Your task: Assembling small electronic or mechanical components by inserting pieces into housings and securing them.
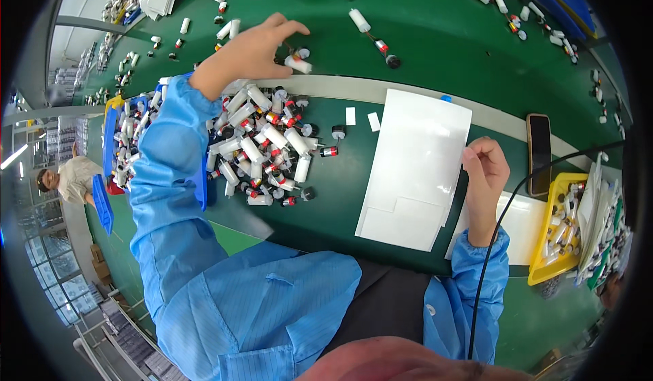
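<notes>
My left hand point(255, 51) is stretched over the green belt at the upper left, its thumb and fingers apart. Close to its thumb and fingertips lies a small white cylinder part point(298, 64) with a dark end; I see no grip on it. Right of the white sheet point(415, 167), my right hand point(488, 173) is raised with thumb and forefinger pinched together. Whatever sits in that pinch, if anything, is too small to make out. A heap of white cylinders with red and black motor-like ends point(262, 143) lies below my left hand. Two small white labels point(350, 116) rest beside the sheet.
A dark phone point(539, 153) lies right of my right hand, and a black cable point(510, 207) crosses in front. Beyond it stands a yellow bin point(537, 272) of parts. Another loose part point(359, 20) lies on the green belt point(435, 47). At far left is another person point(75, 180).
</notes>
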`<state>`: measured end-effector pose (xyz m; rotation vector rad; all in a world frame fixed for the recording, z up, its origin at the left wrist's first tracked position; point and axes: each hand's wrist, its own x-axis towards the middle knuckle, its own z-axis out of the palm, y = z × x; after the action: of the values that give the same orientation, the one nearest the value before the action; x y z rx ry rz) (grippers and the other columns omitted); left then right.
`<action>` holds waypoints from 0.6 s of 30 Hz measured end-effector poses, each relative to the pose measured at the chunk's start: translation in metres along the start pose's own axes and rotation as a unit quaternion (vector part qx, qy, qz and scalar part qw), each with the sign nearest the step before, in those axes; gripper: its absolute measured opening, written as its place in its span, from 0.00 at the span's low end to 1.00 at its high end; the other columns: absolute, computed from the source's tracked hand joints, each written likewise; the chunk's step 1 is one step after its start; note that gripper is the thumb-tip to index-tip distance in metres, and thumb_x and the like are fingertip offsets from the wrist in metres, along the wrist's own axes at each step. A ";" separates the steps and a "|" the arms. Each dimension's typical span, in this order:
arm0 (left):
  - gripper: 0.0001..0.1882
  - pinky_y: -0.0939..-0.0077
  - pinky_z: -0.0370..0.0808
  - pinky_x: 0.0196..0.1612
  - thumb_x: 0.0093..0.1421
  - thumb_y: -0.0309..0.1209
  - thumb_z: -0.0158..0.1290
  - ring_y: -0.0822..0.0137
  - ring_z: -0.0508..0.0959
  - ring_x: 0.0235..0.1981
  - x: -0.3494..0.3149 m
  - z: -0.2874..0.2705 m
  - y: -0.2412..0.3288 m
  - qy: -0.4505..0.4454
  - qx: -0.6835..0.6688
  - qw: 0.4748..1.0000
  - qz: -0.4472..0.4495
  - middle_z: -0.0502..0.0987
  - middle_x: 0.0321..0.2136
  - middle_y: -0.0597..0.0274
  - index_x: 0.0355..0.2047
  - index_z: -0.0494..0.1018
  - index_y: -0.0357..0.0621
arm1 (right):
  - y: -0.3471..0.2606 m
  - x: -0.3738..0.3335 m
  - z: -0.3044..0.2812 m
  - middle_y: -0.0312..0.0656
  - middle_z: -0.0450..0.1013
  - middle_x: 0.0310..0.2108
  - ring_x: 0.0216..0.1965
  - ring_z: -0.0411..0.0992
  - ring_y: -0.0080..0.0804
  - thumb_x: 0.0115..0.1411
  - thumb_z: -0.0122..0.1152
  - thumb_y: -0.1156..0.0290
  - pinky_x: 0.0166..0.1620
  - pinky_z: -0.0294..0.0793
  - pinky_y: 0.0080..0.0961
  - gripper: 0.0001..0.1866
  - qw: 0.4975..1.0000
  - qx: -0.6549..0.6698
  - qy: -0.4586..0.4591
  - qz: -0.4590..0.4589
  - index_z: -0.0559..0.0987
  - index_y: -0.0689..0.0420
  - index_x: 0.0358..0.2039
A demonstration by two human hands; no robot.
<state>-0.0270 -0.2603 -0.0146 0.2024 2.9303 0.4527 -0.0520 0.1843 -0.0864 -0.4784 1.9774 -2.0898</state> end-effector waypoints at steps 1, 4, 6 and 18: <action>0.29 0.63 0.75 0.45 0.49 0.30 0.63 0.52 0.76 0.44 0.001 0.011 -0.003 -0.010 0.006 1.000 0.006 0.72 0.45 0.51 0.53 0.70 0.48 | -0.002 -0.002 0.003 0.31 0.66 0.29 0.30 0.62 0.15 0.60 0.61 0.81 0.35 0.61 0.14 0.05 1.000 0.001 -0.001 -0.001 0.73 0.60 0.31; 0.27 0.63 0.75 0.40 0.50 0.32 0.63 0.54 0.78 0.37 0.010 0.012 -0.009 -0.085 -0.009 0.996 -0.023 0.76 0.37 0.52 0.53 0.72 0.48 | 0.001 0.001 0.003 0.30 0.67 0.28 0.31 0.62 0.14 0.60 0.62 0.80 0.35 0.61 0.13 0.06 0.999 -0.023 -0.012 -0.024 0.73 0.60 0.30; 0.26 0.64 0.75 0.39 0.51 0.33 0.62 0.54 0.78 0.34 0.013 0.006 -0.017 -0.080 0.017 0.997 0.007 0.76 0.31 0.53 0.52 0.73 0.47 | 0.002 0.005 0.007 0.28 0.67 0.25 0.29 0.62 0.13 0.60 0.64 0.79 0.33 0.61 0.12 0.07 0.999 -0.028 -0.013 -0.022 0.74 0.59 0.29; 0.31 0.80 0.72 0.36 0.52 0.34 0.64 0.76 0.74 0.34 -0.088 -0.030 0.079 -0.102 -0.044 0.990 -0.093 0.73 0.37 0.66 0.56 0.71 0.40 | -0.006 -0.004 0.011 0.34 0.71 0.22 0.23 0.64 0.18 0.56 0.67 0.76 0.29 0.64 0.16 0.06 0.983 -0.157 -0.018 -0.091 0.77 0.60 0.28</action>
<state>0.0615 -0.2086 0.0504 -0.0340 2.6911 0.4993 -0.0434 0.1762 -0.0799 -0.7759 2.3317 -1.8522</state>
